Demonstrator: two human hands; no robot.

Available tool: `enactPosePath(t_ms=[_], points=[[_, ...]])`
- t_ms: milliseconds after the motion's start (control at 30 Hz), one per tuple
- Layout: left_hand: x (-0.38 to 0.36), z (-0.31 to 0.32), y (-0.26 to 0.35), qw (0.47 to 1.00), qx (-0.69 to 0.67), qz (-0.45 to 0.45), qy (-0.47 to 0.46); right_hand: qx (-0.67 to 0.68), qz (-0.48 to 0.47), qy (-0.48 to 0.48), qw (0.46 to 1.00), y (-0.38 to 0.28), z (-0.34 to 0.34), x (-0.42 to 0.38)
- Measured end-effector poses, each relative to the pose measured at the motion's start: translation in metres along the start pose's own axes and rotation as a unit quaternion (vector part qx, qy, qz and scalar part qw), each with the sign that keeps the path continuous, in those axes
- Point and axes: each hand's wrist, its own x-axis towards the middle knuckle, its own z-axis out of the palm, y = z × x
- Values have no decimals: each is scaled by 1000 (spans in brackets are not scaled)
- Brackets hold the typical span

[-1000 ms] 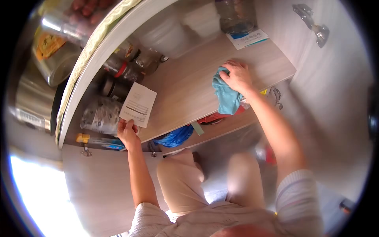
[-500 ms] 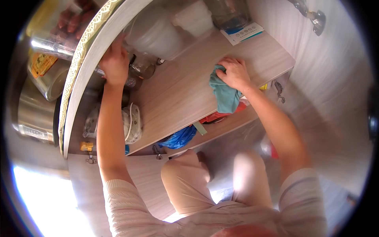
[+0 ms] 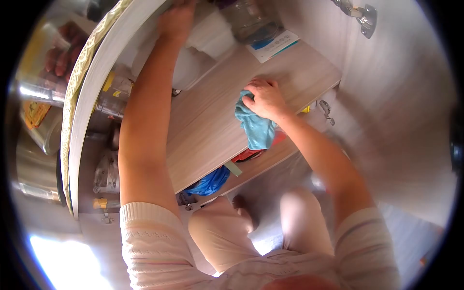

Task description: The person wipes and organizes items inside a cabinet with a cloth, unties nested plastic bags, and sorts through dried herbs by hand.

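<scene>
My right hand (image 3: 266, 99) is closed on a teal cloth (image 3: 256, 126), which rests on the wood-grain shelf (image 3: 208, 125) and hangs over its front edge. My left hand (image 3: 177, 20) reaches deep into the cabinet at the top, beside pale white containers (image 3: 210, 36). Its fingers are blurred and partly cut off by the frame, so I cannot make out whether it holds anything. A glass jar (image 3: 251, 21) stands at the back of the shelf, with a white and blue leaflet (image 3: 275, 46) at its base.
Below the shelf lie a blue plastic bag (image 3: 210, 182) and red items (image 3: 247, 154). A curved counter edge with lace trim (image 3: 79, 72) runs along the left, with a steel pot (image 3: 36, 166) beyond it. An open cabinet door (image 3: 401, 96) stands at the right.
My left hand has moved up and right, further into the cabinet. The view has shifted; my right hand still grips the cloth near the shelf's front edge.
</scene>
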Motion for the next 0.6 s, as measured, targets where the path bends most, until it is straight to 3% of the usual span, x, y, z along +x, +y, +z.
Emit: enactPosePath(t_ms=[133,433,533,600], points=[[7,7,20,996,-5,-51,-79,9,6,-4,1000,0,-1,0],[-7,4,7,989,-143,-29,-16,16,-5,28,999,3,7,0],[-31,-21,22,968,-236,-88,21,59,-7,29,998,3,4,-2],[-63,-59,48,931,-324,-169,-2,20,1,-15,1000,2,3,2]])
